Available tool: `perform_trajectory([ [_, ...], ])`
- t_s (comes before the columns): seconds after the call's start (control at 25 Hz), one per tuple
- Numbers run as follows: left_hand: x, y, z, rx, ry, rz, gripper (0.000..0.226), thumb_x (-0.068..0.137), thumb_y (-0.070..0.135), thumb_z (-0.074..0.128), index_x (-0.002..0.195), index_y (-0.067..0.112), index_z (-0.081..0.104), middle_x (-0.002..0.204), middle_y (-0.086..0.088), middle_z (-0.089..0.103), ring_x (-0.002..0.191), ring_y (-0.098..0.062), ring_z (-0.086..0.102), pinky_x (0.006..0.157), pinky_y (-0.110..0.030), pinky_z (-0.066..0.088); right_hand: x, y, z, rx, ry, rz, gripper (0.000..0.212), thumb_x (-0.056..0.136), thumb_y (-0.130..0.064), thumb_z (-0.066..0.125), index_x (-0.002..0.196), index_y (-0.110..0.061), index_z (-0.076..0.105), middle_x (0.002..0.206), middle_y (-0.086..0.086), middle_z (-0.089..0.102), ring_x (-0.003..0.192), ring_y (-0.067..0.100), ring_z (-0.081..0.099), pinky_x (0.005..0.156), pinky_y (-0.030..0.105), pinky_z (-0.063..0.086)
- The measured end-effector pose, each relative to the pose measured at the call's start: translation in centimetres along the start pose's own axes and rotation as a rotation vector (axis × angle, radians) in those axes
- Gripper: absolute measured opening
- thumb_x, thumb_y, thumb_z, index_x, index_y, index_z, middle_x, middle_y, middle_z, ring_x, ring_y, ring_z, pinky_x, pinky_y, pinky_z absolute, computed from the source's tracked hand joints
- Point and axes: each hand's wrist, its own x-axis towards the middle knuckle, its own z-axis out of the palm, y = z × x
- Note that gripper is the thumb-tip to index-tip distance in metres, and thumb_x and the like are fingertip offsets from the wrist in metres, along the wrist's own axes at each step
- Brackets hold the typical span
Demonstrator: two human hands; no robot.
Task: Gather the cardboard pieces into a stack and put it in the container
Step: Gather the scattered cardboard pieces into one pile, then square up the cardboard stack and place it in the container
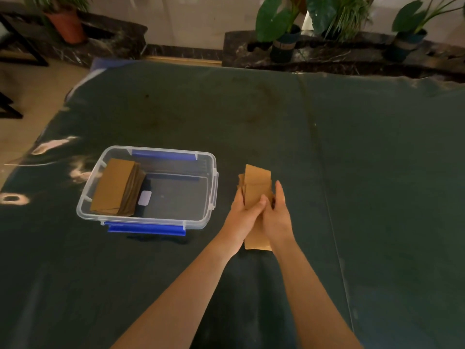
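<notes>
Pressing cardboard pieces point(256, 183) between left hand point(242, 217), right hand point(276, 217).

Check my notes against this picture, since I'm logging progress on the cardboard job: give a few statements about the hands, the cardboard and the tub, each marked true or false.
1. Both hands hold cardboard pieces. True: left hand and right hand clasp them.
2. The tub is empty. False: a cardboard stack leans at its left side.
3. The tub has a lid on. False: it is open.
4. The held pieces are right of the tub. True.
5. The tub has red latches. False: blue latches.
</notes>
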Motion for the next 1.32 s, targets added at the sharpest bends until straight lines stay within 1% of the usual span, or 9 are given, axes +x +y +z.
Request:
perform_trajectory([
  [0.16,2.7,0.2,-0.2,0.402,0.205,0.100,0.042,0.087,0.033,0.053,0.126,0.024,0.040,0.124,-0.009,0.053,0.112,-0.027,0.050,0.099,-0.046,0.042,3.3,-0.3,-0.2,-0.159,0.026,0.021,0.057,0.094,-0.023,0.046,0.145,-0.024,0.020,0.143,0.007,0.042,0.126,0.026,0.043,0.101,0.040,0.042],
  [0.28,3.2,-0.6,0.3,0.779,0.391,0.127,0.056,0.086,0.035,0.049,0.137,0.019,0.029,0.137,-0.006,0.043,0.124,-0.028,0.037,0.106,-0.045,0.032,4.6,-0.2,0.0,-0.195,0.011,0.045,0.055,0.093,-0.026,0.048,0.143,-0.021,0.025,0.142,0.009,0.043,0.126,0.027,0.043,0.104,0.043,0.041],
  [0.56,3.4,0.3,-0.2,0.390,0.420,-0.223,0.104,0.069,0.047,0.073,0.144,0.017,0.007,0.149,-0.011,0.022,0.133,-0.033,0.030,0.103,-0.047,0.036,5.1,0.0,0.0,-0.180,0.005,0.123,0.056,0.092,-0.032,0.050,0.142,-0.018,0.029,0.144,0.006,0.041,0.126,0.026,0.043,0.102,0.041,0.037],
  [0.68,2.7,0.8,0.1,0.191,0.317,-0.260,0.083,0.068,0.037,0.076,0.134,0.017,0.030,0.137,-0.010,0.044,0.115,-0.029,0.049,0.092,-0.043,0.044,4.3,0.1,-0.3,0.083,0.007,0.239,0.050,0.090,-0.030,0.054,0.137,-0.021,0.039,0.135,0.005,0.049,0.116,0.025,0.050,0.104,0.048,0.040],
  [0.8,1.4,0.5,0.5,0.280,0.291,-0.186,0.061,0.069,0.035,0.073,0.121,0.020,0.045,0.120,-0.007,0.058,0.107,-0.028,0.055,0.094,-0.044,0.046,2.6,0.8,-1.1,0.258,-0.063,0.282,0.044,0.092,-0.024,0.053,0.134,-0.019,0.043,0.129,0.007,0.056,0.111,0.025,0.056,0.100,0.050,0.045],
  [0.92,-1.4,0.3,0.7,0.372,0.315,-0.070,0.054,0.067,0.037,0.073,0.114,0.029,0.049,0.106,0.003,0.061,0.100,-0.020,0.058,0.092,-0.043,0.049,0.0,1.3,-1.9,0.268,-0.169,0.164,0.047,0.093,-0.017,0.052,0.138,-0.018,0.038,0.131,0.007,0.056,0.112,0.021,0.058,0.099,0.044,0.047],
  [1.04,-4.8,-0.1,0.0,0.345,0.233,0.052,0.032,0.068,0.034,0.073,0.089,0.042,0.050,0.088,0.011,0.061,0.089,-0.014,0.060,0.082,-0.032,0.054,-1.9,1.0,-3.8,-0.041,-0.209,-0.087,0.069,0.088,-0.016,0.060,0.145,-0.026,0.021,0.148,-0.005,0.036,0.131,0.010,0.039,0.108,0.033,0.033],
  [1.2,-8.3,-0.5,-3.1,0.743,0.226,0.241,0.064,0.070,0.033,0.073,0.125,0.029,0.041,0.114,0.006,0.057,0.112,-0.015,0.050,0.095,-0.031,0.048,-3.6,-0.7,-5.2,-0.401,-0.425,-0.300,0.097,0.078,-0.016,0.072,0.144,-0.040,0.007,0.142,-0.035,0.022,0.126,-0.023,0.019,0.105,0.012,0.017],
  [1.32,-11.2,-0.4,-7.2,0.965,0.310,0.317,0.089,0.069,0.028,0.073,0.138,0.032,0.017,0.122,0.005,0.044,0.114,-0.009,0.039,0.093,-0.024,0.035,-5.3,-0.5,-2.6,-0.397,-0.562,-0.311,0.094,0.075,-0.016,0.074,0.142,-0.043,0.015,0.141,-0.033,0.031,0.127,-0.020,0.026,0.107,0.015,0.020],
])
